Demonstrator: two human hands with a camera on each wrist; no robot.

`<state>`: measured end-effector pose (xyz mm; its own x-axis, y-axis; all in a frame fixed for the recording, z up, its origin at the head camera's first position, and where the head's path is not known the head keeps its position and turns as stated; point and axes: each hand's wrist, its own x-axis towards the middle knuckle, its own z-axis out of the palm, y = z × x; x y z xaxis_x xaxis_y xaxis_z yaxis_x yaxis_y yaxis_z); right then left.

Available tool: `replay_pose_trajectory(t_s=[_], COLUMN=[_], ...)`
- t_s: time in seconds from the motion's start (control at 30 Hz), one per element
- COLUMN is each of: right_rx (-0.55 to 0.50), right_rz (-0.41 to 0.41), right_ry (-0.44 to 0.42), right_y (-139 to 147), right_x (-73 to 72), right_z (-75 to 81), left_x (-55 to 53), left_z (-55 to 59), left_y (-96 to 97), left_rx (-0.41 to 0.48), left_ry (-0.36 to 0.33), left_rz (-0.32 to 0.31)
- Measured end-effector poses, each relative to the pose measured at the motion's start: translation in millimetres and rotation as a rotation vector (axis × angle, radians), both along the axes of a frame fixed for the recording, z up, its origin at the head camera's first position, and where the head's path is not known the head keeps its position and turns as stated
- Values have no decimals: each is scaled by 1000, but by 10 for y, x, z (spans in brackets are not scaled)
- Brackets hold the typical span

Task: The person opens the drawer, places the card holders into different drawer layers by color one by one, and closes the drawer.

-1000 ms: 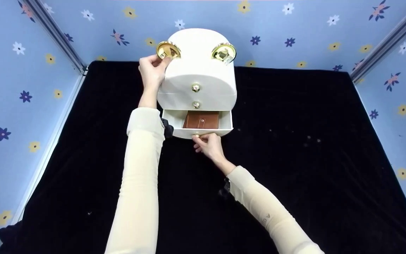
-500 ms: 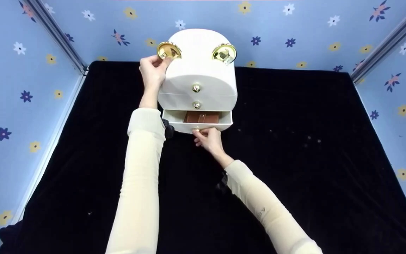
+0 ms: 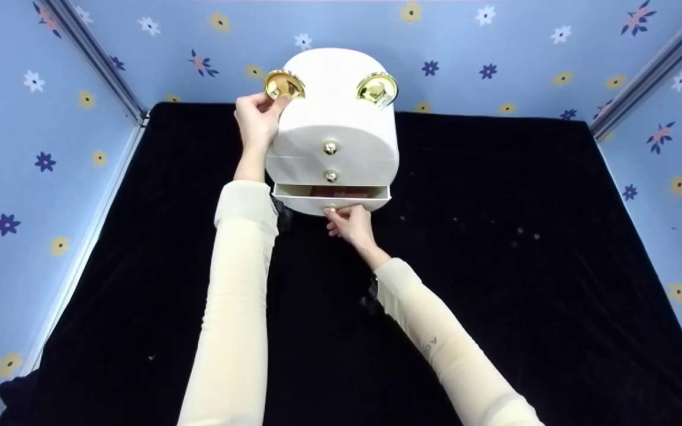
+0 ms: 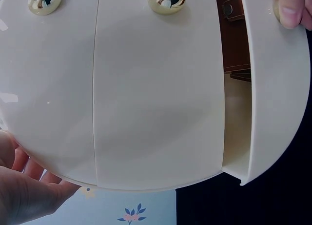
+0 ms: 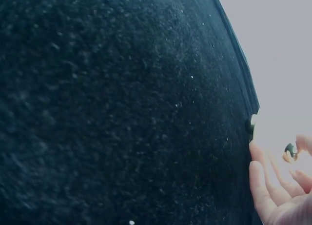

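Note:
A white cabinet of small drawers (image 3: 335,112) with a rounded top and two gold discs stands at the back of the black cloth. Its bottom drawer (image 3: 299,204) is partly out. Inside lies a brown leather wallet-like item with a snap strap (image 4: 235,39), mostly hidden by the drawer front. My right hand (image 3: 353,226) pinches the small knob of this drawer between thumb and finger. On the cabinet's left side, my left hand (image 3: 261,121) holds the upper edge, its thumb by the left gold disc (image 3: 283,84) and its fingers round the side.
Gold knobs (image 3: 330,147) sit on the two upper drawers, which are closed. The right gold disc (image 3: 378,89) stands out from the top. Blue flowered panels (image 3: 465,35) enclose the black cloth (image 3: 495,266) at the back and sides.
My right hand has pushed the bottom drawer inward, away from me, so less of the brown leather item shows. My left hand stays in place on the cabinet.

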<state>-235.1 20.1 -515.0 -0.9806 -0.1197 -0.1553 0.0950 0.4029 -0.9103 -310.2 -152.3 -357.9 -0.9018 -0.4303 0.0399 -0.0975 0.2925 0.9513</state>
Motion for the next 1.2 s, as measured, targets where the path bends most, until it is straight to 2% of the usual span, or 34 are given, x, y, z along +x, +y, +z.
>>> replay_pose_trajectory(t_s=[0.53,0.9,1.2], right_rx=[7,-31,12], right_rz=[-27,-55,-55], right_ry=[-1,-17,-18], right_y=[-35,-52,-61], right_x=[-146,-199,-228], right_z=[11,13,26], left_x=[0,3,-8], left_z=[1,0,0], left_y=[0,-9,-15], left_rx=[-22,-57,-64], left_ry=[3,18,4], left_rz=[5,0,-4])
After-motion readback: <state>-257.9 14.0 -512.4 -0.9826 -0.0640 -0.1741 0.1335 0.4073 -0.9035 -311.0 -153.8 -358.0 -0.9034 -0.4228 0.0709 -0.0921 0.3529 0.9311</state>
